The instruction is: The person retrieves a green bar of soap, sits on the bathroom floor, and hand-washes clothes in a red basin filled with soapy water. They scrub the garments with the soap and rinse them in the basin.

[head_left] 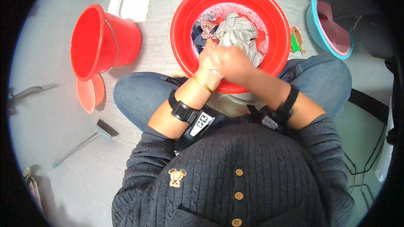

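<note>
A large red basin [185, 54] of sudsy water stands between my knees. In it lie a light grey garment [235, 32], a dark blue cloth [197, 37] and a red-and-white striped piece [208, 30]. My left hand [209, 56] and my right hand [233, 60] meet over the basin's near side, against the wet clothes. The right hand, smeared by motion, is closed in a fist overlapping the left; what it grips is hidden. Near the striped piece the left thumb shows, but its other fingers are covered.
At left stand a red bucket [122, 39] with a wire handle and a small coral basin [90, 94]. A green-bristled brush [296, 41] lies right of the red basin, near a blue basin [313, 20] holding a pink one [332, 33]. A broom [105, 129] lies lower left.
</note>
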A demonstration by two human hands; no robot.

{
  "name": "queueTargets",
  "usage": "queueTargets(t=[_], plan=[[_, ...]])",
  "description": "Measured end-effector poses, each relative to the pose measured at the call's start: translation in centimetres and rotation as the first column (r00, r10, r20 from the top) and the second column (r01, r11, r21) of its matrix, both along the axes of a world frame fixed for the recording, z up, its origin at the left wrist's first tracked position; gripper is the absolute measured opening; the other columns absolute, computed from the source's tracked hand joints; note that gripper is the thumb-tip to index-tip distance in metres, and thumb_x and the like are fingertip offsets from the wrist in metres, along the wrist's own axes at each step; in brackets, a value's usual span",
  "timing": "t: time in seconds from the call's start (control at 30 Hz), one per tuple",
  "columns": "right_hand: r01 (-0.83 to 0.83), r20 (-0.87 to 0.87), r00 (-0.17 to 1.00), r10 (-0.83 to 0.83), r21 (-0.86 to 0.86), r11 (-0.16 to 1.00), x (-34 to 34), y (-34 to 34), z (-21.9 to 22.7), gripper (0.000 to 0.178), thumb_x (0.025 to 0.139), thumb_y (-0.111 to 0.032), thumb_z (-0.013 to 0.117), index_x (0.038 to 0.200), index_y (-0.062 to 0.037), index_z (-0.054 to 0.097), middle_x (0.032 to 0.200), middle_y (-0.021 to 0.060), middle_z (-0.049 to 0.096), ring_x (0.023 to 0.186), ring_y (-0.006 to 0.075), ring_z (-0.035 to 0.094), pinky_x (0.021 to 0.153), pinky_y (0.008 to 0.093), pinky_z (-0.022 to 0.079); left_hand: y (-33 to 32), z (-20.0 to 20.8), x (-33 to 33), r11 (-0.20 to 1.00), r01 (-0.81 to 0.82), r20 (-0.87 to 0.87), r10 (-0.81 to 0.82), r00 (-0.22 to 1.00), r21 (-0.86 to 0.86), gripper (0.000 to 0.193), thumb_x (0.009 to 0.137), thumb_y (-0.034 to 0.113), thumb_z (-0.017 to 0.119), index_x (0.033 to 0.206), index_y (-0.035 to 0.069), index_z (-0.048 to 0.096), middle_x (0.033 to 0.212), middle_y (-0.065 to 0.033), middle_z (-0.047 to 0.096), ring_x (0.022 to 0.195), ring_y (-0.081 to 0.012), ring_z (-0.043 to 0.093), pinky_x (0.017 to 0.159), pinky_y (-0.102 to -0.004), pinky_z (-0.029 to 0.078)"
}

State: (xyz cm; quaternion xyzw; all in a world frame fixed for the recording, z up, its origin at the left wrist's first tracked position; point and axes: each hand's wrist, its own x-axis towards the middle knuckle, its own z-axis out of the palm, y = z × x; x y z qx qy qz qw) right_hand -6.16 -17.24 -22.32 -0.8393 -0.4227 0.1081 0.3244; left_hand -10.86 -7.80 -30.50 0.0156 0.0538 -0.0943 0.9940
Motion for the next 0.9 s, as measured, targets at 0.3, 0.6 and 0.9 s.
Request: queueTargets(t=[0.3,0.6,0.9], plan=[[-0.066,0.0,0.998,0.066,0.005,0.998,0.0,-0.1,-2.8,0.014,0.078,-0.02,0.058,0.079,-0.0059,0.062,0.076,0.0209,0.063,0.069,0.0357,0.064,0.061,0.0454,0.05,-0.7,2.6,0.5,0.991,0.079,-0.044,-0.084,0.995,-0.106,0.037,0.097,0.041,0.04,0.099,0.009,0.058,0.086,-0.0079,0.063,0.078,-0.024,0.062,0.072,-0.04,0.051],[0.198,-0.058,0.978,-0.201,-0.055,0.979,0.7,0.1,-2.1,0.02,0.085,-0.021,0.054,0.078,-0.0038,0.06,0.071,0.0221,0.061,0.07,0.0384,0.062,0.062,0.0472,0.047,-0.9,0.4,1.2,0.991,0.038,-0.287,0.0,0.958,0.127,0.031,0.098,0.038,0.037,0.098,0.014,0.057,0.084,-0.0076,0.062,0.077,-0.0231,0.06,0.071,-0.0398,0.05],[0.136,0.094,0.987,-0.131,-0.052,0.989,1.5,-0.6,-5.5,0.025,0.088,-0.024,0.051,0.077,-0.0054,0.062,0.074,0.0205,0.063,0.066,0.0369,0.061,0.061,0.0449,0.047,-1.5,1.2,0.8,0.987,0.054,-0.294,-0.007,0.956,0.153,0.04,0.098,0.033,0.033,0.12,0.004,0.049,0.117,-0.0144,0.058,0.104,-0.0273,0.059,0.093,-0.0437,0.046]])
